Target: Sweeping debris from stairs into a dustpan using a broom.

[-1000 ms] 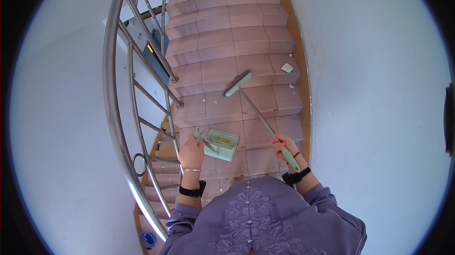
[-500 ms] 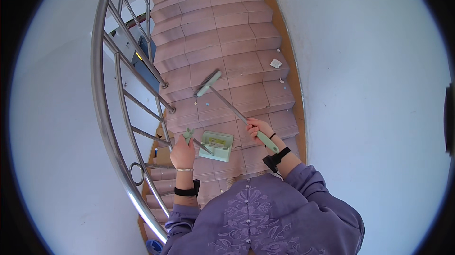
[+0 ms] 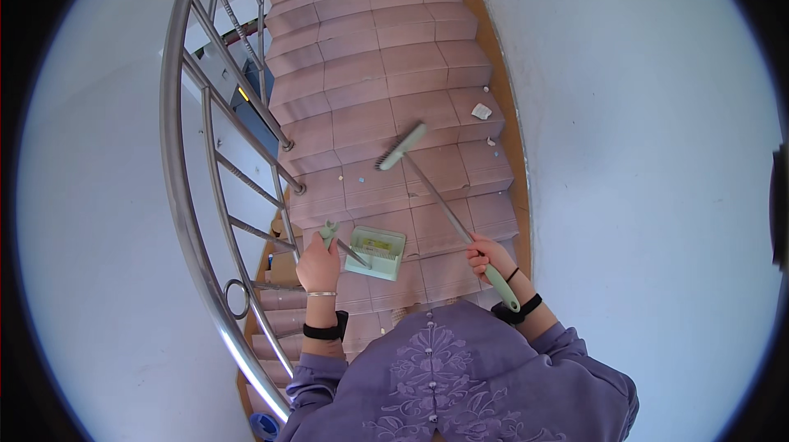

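Note:
My right hand [image 3: 491, 258] is wrapped round the handle of a broom [image 3: 438, 195], its pale green grip sticking out below my fingers. The slightly blurred broom head [image 3: 403, 146] slants over the steps ahead. In my left hand [image 3: 317, 266] is the green top of a dustpan's upright handle. The pale green dustpan [image 3: 393, 264] rests on a step just right of that hand, with a toothed comb strip and a yellow-green label inside. Small bits of litter [image 3: 361, 180] lie on the step beyond it. A crumpled white paper [image 3: 482, 112] lies near the wall on a higher step.
Pink tiled stairs [image 3: 353, 72] climb ahead, bordered on the right by an orange-brown skirting [image 3: 503, 113] and white wall. A curved metal railing [image 3: 171, 138] runs along the left. Cardboard [image 3: 283, 268] and a blue round object [image 3: 265, 425] show past the railing, lower down.
My right hand has moved right and a little back toward me. The broom head has swung rightward over the steps. My left hand and the dustpan have hardly moved.

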The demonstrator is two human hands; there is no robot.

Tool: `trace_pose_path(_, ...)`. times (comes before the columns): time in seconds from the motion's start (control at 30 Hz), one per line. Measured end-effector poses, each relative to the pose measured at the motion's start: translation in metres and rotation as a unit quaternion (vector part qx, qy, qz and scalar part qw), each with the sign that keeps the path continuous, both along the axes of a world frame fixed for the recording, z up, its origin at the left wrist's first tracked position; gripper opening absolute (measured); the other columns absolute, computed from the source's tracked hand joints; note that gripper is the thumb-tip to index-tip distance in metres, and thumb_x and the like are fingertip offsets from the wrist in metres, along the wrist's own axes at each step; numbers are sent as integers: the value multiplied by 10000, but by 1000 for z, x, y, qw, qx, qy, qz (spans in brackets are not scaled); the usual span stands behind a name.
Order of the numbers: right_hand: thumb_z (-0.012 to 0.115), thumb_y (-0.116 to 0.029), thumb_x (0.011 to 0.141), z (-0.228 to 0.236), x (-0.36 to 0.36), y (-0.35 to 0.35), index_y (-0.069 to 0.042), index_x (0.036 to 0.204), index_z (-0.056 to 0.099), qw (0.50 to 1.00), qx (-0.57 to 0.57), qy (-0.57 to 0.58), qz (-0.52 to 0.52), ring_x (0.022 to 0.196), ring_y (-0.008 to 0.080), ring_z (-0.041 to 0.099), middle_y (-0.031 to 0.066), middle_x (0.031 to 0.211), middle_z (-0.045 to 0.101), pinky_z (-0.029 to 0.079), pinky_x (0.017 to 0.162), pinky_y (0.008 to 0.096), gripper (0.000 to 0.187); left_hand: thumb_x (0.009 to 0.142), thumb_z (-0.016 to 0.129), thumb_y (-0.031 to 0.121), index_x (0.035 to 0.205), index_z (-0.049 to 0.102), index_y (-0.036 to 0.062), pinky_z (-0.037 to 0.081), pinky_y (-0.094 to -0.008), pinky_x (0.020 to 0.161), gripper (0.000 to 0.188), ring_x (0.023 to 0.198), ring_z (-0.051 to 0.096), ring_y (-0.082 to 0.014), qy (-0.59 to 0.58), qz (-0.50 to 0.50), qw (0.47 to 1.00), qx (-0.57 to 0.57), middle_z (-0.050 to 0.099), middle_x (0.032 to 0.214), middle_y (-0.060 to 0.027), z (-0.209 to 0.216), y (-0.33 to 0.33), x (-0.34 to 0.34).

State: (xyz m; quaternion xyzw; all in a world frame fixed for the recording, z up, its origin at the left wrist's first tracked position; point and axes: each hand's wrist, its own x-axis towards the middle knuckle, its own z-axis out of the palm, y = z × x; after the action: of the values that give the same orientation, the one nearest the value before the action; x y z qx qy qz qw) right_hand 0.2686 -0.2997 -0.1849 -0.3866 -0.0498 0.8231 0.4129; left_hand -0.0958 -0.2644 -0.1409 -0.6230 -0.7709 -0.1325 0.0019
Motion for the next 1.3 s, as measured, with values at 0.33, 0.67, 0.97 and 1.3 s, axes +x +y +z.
trace_pose_path(0.33, 518, -98, 977, -29, -42, 85, -87, 1032, 467, 989, -17, 146, 13, 469, 13, 439, 1, 749, 500, 370, 382, 160, 76, 896, 609, 382, 987, 573, 67, 522, -517, 612, 330, 710, 658, -410, -11, 2, 1000, -27, 678, 780, -205, 9, 5, 2)
trace_pose_path(0.67, 492, -143, 1004, -11, 6, 13, -70, 874, 458, 965, -71, 242, -76, 464, 10, 449, -10, 727, 483, 375, 377, 169, 153, 901, 604, 367, 909, 548, 100, 519, -498, 562, 274, 668, 662, -384, -6, 2, 1000, 7, 658, 707, -160, 0, -3, 2)
trace_pose_path(0.97, 511, -91, 975, -20, -44, 65, -162, 1055, 485, 989, 3, 145, 34, 475, 12, 402, -23, 726, 489, 330, 393, 169, 110, 899, 606, 364, 931, 562, 104, 521, -497, 566, 265, 673, 665, -380, -1, 4, 1000, 1, 667, 717, -152, 0, -3, 1)
trace_pose_path(1.3, 489, -131, 999, -22, -28, 48, -52, 954, 487, 940, -122, 319, 22, 475, 6, 442, -24, 716, 466, 373, 399, 177, 91, 897, 610, 356, 939, 559, 105, 522, -496, 570, 259, 676, 663, -382, -8, 6, 1000, 2, 667, 717, -153, -3, -11, -2)
